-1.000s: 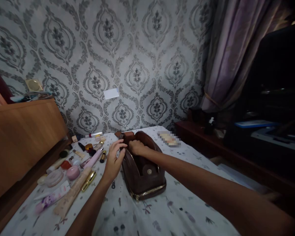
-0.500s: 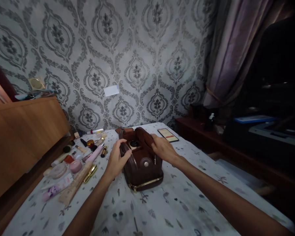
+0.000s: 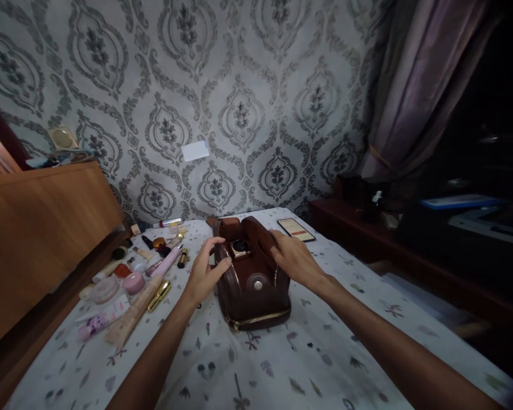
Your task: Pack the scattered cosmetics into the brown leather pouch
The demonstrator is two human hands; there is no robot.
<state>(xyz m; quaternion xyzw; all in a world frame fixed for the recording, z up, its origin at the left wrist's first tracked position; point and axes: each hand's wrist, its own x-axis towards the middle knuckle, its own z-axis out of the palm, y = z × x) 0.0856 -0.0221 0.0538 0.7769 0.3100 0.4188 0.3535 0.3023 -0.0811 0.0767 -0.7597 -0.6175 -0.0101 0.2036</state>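
Note:
A dark brown leather bag (image 3: 256, 304) stands on the bed with its top unzipped and a gold zipper along its lower front edge. Inside it lies a small square gold-and-black item (image 3: 240, 248), whose kind I cannot make out. My left hand (image 3: 205, 273) is closed on the bag's left rim, thumb and fingers bent over the edge. On the opposite side, my right hand (image 3: 297, 259) grips the right rim, its fingertips partly hidden by the bag's wall. Between the two hands the opening is spread apart.
Left of the bag lie several cosmetics: a beige tube (image 3: 132, 316), a gold tube (image 3: 159, 296), a pink jar (image 3: 134, 282), a purple tube (image 3: 105, 320). A phone (image 3: 296, 229) with a lit screen rests behind my right hand. A wooden cabinet (image 3: 47, 228) borders the left side.
The view has shifted slightly. Both hands keep their hold on the bag's rims, and the opening looks a little wider, with more of the gold-and-black item showing.

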